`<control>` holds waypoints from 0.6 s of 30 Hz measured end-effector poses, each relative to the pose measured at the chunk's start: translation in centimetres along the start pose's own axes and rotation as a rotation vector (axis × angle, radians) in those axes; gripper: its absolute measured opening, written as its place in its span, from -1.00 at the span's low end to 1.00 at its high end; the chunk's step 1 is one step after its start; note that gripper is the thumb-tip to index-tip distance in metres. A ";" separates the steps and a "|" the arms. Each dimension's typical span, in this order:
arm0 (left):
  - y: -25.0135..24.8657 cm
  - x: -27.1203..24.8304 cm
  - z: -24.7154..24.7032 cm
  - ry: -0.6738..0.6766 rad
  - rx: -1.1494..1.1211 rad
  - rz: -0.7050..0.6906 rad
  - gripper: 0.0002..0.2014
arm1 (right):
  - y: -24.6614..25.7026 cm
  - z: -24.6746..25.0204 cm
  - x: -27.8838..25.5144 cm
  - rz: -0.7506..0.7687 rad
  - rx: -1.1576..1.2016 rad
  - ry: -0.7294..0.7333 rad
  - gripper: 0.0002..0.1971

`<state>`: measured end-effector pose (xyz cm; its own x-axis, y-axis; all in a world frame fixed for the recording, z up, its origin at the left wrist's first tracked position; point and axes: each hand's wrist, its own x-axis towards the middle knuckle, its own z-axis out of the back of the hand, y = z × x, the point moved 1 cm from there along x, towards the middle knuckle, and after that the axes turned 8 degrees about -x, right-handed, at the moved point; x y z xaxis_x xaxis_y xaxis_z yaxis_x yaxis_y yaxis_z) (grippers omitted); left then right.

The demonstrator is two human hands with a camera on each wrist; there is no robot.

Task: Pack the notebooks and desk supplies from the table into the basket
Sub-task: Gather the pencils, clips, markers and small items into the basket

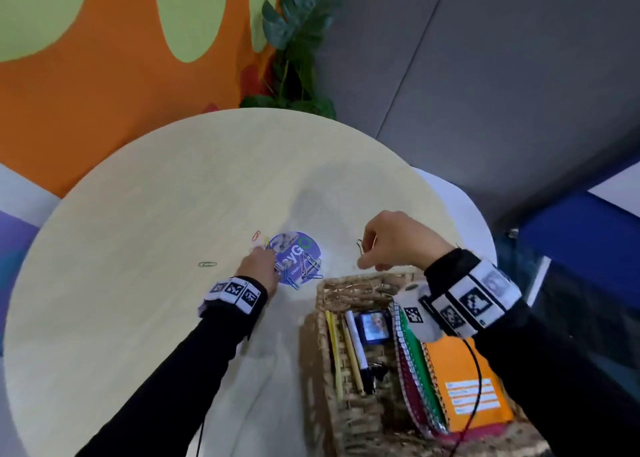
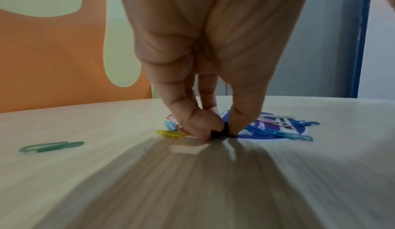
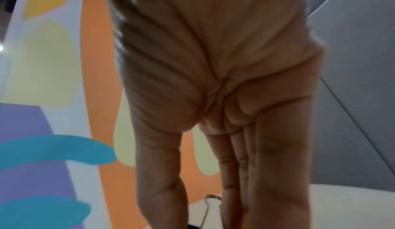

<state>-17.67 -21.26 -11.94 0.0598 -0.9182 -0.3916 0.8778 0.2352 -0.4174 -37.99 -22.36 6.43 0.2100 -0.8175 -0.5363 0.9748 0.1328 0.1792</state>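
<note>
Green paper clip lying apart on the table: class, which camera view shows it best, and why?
The left wrist view: the green paper clip lies large and unobstructed on the table. The head view shows it tiny. The right wrist view misses it.

Round pale wood-grain table (image 1: 166, 193) is the landmark. Behind it, far left: orange wall (image 1: 114, 86) w/ pale green blobs. Directly behind its far edge: leafy green plant (image 1: 298, 41). Behind-right: grey panel wall (image 1: 485, 58). Right of the table: blue frame/partition (image 1: 571, 228).
</note>
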 end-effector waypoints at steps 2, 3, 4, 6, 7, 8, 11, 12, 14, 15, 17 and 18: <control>-0.2 -0.2 0.3 -0.002 -0.008 -0.016 -0.69 | -1.0 -3.2 -2.6 0.016 -0.130 0.107 -0.88; -0.4 -0.5 0.7 -0.012 -0.027 -0.022 -0.71 | -1.5 -5.3 -3.3 0.012 -0.193 0.170 -0.78; -0.6 -0.7 1.1 -0.031 -0.058 -0.026 -0.73 | -2.0 -7.5 -3.7 0.010 -0.252 0.232 -0.64; -1.0 -1.6 2.2 -0.086 -0.137 -0.017 -0.80 | -2.8 -11.1 -3.8 0.002 -0.341 0.299 -0.54; -1.1 -2.2 2.8 -0.112 -0.175 -0.009 -0.82 | -2.9 -12.4 -3.6 -0.014 -0.382 0.314 -0.58; -1.3 -2.9 3.4 -0.135 -0.206 -0.005 -0.82 | -3.0 -13.6 -3.4 -0.022 -0.417 0.314 -0.67; -2.1 -5.6 5.6 -0.210 -0.289 -0.037 -0.77 | -3.1 -15.5 -3.0 -0.054 -0.474 0.293 -0.93; -2.4 -6.7 6.3 -0.224 -0.311 -0.060 -0.77 | -3.2 -16.0 -2.8 -0.038 -0.486 0.275 -0.81; -3.0 -9.1 7.3 -0.225 -0.352 -0.113 -0.81 | -3.2 -16.7 -2.6 -0.035 -0.472 0.258 -0.70; -3.5 -10.3 7.6 -0.198 -0.375 -0.148 -0.83 | -2.9 -16.6 -2.8 -0.042 -0.471 0.266 -0.70; -4.9 -12.7 7.6 -0.111 -0.392 -0.233 -0.88 | -2.6 -16.1 -3.1 -0.055 -0.458 0.293 -0.86; -5.9 -13.8 7.3 -0.071 -0.379 -0.283 -0.88 | -2.7 -15.6 -3.2 -0.050 -0.447 0.277 -0.93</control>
<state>-20.16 -12.36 1.93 -0.1128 -0.9794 -0.1678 0.6300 0.0601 -0.7742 -40.09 -11.31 -5.19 0.1156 -0.6582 -0.7439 0.9082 0.3733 -0.1891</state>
